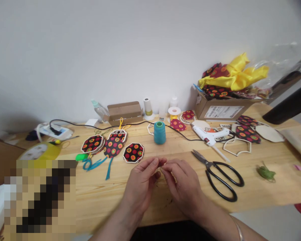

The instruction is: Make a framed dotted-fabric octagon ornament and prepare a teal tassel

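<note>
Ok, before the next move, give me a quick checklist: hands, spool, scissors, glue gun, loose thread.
1. Left hand and right hand close together: ok.
2. What the fingertips pinch: cannot tell, too small and partly hidden.
3. Teal spool upright: ok, just beyond the hands.
4. Scissors lying apart from the hands: ok, on the right hand's side.
5. Glue gun switched off: cannot tell.
6. Loose thread put away: not ok, a green bundle lies right of the scissors.
</note>
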The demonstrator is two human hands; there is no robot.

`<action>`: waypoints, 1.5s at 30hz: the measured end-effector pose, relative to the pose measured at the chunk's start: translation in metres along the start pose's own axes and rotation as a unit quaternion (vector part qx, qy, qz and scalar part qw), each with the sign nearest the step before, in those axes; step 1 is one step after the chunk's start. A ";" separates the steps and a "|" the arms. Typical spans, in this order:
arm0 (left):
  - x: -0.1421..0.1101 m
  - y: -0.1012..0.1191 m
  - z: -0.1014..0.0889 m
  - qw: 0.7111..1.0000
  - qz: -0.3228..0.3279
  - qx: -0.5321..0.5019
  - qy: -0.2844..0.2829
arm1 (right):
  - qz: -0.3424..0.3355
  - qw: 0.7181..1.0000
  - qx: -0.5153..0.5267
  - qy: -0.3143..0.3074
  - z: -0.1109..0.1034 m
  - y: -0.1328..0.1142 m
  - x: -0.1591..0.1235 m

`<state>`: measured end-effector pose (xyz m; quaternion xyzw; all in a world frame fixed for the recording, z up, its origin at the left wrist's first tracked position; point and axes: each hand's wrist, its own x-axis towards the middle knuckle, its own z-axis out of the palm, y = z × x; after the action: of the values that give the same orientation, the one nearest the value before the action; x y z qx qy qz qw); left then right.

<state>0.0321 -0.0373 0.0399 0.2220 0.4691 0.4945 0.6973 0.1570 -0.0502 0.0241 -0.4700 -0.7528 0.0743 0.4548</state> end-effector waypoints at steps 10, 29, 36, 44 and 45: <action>-0.001 0.001 0.001 1.000 -0.006 -0.006 0.003 | -0.004 1.000 -0.003 -0.012 -0.001 -0.001 0.000; -0.003 -0.003 -0.001 0.977 0.114 0.178 -0.029 | 0.254 0.923 0.268 -0.111 -0.029 0.012 0.030; -0.007 -0.001 0.000 0.956 0.099 0.270 -0.052 | 0.329 0.850 0.383 -0.150 -0.028 0.014 0.029; -0.010 0.002 0.000 0.937 0.125 0.314 -0.086 | 0.351 0.838 0.391 -0.145 -0.032 0.008 0.031; -0.009 0.001 0.000 0.935 0.129 0.319 -0.089 | 0.346 0.837 0.398 -0.144 -0.032 0.008 0.031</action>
<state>0.0308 -0.0450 0.0451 0.5345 0.5056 0.3826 0.5588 0.1819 -0.0318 0.0577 -0.4627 -0.5033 0.5867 0.4340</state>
